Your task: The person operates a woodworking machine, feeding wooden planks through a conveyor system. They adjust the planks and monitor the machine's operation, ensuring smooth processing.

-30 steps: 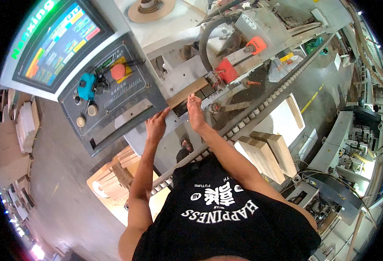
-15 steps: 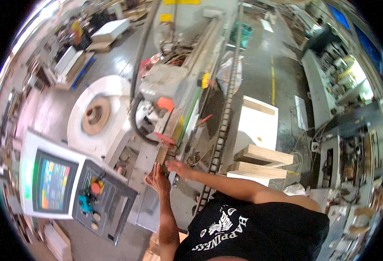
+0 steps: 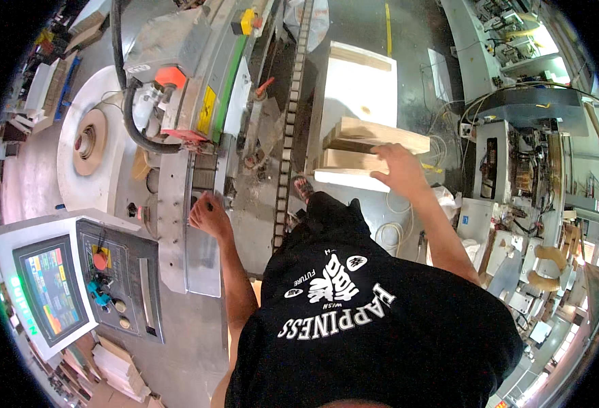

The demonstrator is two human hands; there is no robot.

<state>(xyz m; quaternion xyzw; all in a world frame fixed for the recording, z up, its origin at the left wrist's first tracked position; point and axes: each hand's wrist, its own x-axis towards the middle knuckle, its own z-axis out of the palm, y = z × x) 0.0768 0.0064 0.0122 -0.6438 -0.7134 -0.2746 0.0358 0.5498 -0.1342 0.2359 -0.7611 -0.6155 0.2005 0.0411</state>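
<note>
My left hand (image 3: 209, 217) is at the near end of the machine's grey metal bed (image 3: 173, 238), its fingers curled closed; whether anything small lies in them is hidden. Out to the right, my right hand (image 3: 403, 171) is over the right end of the nearer light wooden block (image 3: 352, 160), thumb and fingers apart. It covers that end, and I cannot tell whether it touches the wood. Just beyond lies a second wooden block (image 3: 388, 134). Both blocks rest on a white board (image 3: 350, 85), with another wood strip (image 3: 360, 56) at its far end. A wood piece (image 3: 205, 171) sits in the machine's channel.
At left stands a control panel (image 3: 119, 285) with a lit screen (image 3: 47, 289). A round white disc-like unit (image 3: 75, 160) is behind it. A chain-like track (image 3: 289, 129) runs between machine and board. Loose hoses (image 3: 394, 231) lie on the floor at right.
My view has swung rightward and down. My right hand has left the machine bed and moved right to the wooden blocks. My left hand has stayed by the bed, its fingers now curled.
</note>
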